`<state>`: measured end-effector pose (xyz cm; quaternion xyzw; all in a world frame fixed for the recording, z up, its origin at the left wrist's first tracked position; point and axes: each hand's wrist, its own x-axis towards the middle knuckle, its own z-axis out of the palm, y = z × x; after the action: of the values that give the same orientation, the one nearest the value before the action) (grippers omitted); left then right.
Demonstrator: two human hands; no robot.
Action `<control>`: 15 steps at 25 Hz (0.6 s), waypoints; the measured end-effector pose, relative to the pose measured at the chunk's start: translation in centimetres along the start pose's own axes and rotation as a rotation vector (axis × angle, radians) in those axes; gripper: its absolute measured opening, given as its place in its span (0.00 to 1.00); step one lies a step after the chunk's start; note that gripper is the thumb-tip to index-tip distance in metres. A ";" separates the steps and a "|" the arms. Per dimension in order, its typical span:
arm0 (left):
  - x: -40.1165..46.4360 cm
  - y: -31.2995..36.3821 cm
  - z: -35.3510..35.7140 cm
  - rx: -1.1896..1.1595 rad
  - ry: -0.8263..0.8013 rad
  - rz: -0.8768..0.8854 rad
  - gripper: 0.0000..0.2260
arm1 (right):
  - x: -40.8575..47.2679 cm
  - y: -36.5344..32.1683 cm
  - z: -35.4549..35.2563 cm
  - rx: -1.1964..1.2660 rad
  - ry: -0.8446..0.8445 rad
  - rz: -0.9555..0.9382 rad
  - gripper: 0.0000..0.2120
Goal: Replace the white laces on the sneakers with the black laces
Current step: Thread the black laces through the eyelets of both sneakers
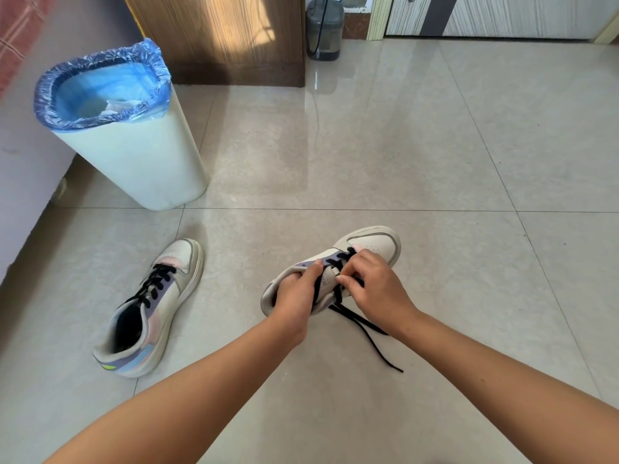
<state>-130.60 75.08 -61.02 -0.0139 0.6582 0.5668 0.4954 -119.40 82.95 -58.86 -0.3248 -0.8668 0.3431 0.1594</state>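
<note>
left hand (294, 296) grips the cream leather sneaker (338, 272) steady above the floor tiles; right hand (371, 279) pinches the flat black lace (365, 329) for threading.

No readable text, label, brand or number shows on anything.

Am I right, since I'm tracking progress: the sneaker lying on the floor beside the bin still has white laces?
Not quite. The head view shows the sneaker on the floor beside the bin already threaded with black laces, not white ones.
</note>
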 end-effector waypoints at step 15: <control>-0.7 0.4 -1.3 -0.046 -0.083 -0.087 0.06 | -0.6 -0.5 1.1 -0.142 0.107 -0.215 0.06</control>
<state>-131.29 73.82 -60.42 -0.0303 0.6226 0.5599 0.5458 -119.74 81.77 -59.37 -0.2582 -0.9090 0.2443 0.2178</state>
